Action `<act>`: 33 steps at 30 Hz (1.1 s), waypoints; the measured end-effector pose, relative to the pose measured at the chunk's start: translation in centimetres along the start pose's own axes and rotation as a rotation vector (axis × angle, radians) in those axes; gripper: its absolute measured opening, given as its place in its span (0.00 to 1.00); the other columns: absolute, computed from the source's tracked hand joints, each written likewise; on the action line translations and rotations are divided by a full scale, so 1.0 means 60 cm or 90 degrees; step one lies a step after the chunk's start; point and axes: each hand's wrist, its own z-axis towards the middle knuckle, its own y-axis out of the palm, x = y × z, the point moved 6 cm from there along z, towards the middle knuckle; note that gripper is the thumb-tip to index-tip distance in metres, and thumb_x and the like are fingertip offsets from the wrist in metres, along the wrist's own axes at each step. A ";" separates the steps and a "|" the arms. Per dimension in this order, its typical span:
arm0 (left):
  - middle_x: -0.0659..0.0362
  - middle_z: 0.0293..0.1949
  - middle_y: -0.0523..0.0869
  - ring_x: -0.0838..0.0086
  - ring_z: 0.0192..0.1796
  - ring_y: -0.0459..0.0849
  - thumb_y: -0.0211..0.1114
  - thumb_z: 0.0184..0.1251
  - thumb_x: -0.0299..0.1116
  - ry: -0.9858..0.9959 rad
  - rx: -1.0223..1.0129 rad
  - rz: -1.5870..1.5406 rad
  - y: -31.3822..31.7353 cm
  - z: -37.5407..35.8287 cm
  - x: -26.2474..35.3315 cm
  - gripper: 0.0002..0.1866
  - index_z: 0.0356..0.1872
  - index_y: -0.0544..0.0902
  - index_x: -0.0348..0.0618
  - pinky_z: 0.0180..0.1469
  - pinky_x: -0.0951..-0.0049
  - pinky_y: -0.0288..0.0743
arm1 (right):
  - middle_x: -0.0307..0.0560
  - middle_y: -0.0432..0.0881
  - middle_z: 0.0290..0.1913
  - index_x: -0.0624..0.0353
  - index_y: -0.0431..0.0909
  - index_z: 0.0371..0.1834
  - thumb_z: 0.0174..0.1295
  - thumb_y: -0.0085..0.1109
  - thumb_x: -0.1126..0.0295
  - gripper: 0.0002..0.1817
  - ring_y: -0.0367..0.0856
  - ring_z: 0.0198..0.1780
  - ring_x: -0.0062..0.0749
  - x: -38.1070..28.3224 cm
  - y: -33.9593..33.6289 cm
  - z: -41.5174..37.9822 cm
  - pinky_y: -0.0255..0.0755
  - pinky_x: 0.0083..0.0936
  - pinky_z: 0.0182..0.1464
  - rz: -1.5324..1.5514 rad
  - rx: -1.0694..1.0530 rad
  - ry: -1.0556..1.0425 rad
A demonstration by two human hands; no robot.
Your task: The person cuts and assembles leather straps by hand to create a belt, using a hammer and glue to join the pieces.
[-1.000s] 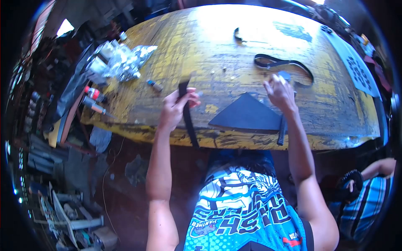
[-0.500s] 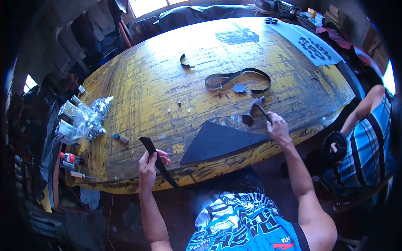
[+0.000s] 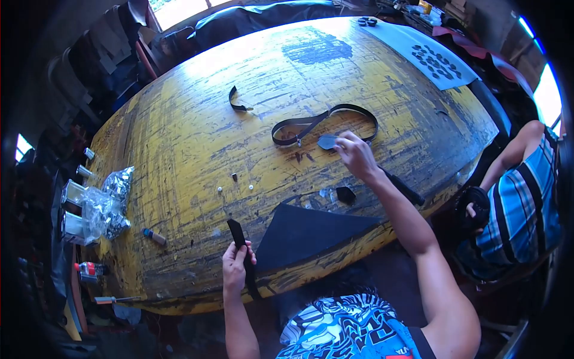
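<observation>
My left hand (image 3: 234, 268) is closed on a black strap (image 3: 237, 232), which hangs down past the table's front edge. Out over the table, my right hand (image 3: 357, 157) pinches the edge of a small flat grey-blue plate (image 3: 327, 142), beside a looped black belt (image 3: 299, 126). A hammer's dark handle (image 3: 405, 188) lies under my right forearm; its head is hidden by the arm. Between my hands a large black triangular sheet (image 3: 311, 234) lies at the front edge, with a small dark angular piece (image 3: 345, 195) behind it.
A short strap piece (image 3: 234, 100) and small fittings (image 3: 234, 178) lie mid-table. At the left are a clear bag of metal parts (image 3: 118, 197), a bottle (image 3: 89, 269) and a screwdriver (image 3: 113, 299). Dark pieces cover a white sheet (image 3: 457, 78). A person (image 3: 520, 203) sits at the right.
My right hand has let go of the hammer, now lying on the table, and has reached forward to grip the grey-blue plate. My left hand keeps the strap. The view has shifted.
</observation>
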 end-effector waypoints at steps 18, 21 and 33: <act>0.58 0.34 0.77 0.75 0.32 0.77 0.54 0.80 0.28 0.029 0.043 -0.143 -0.018 0.001 -0.017 0.08 0.48 0.77 0.34 0.37 0.74 0.74 | 0.54 0.79 0.48 0.66 0.82 0.45 0.62 0.66 0.66 0.14 0.83 0.48 0.49 -0.065 -0.016 -0.139 0.76 0.40 0.56 -0.069 -0.176 0.137; 0.58 0.34 0.77 0.75 0.32 0.77 0.53 0.80 0.28 0.042 0.036 -0.108 -0.012 0.001 -0.012 0.07 0.48 0.77 0.35 0.37 0.75 0.74 | 0.51 0.79 0.47 0.62 0.82 0.40 0.62 0.65 0.70 0.08 0.83 0.48 0.49 -0.072 -0.019 -0.164 0.78 0.39 0.54 0.009 -0.152 0.160; 0.60 0.33 0.78 0.77 0.31 0.78 0.55 0.80 0.30 0.076 0.076 -0.043 -0.011 -0.007 -0.019 0.09 0.47 0.78 0.34 0.37 0.77 0.75 | 0.47 0.85 0.37 0.62 0.82 0.41 0.59 0.67 0.80 0.08 0.88 0.38 0.35 -0.226 0.090 -0.234 0.82 0.26 0.37 0.488 -0.120 -0.004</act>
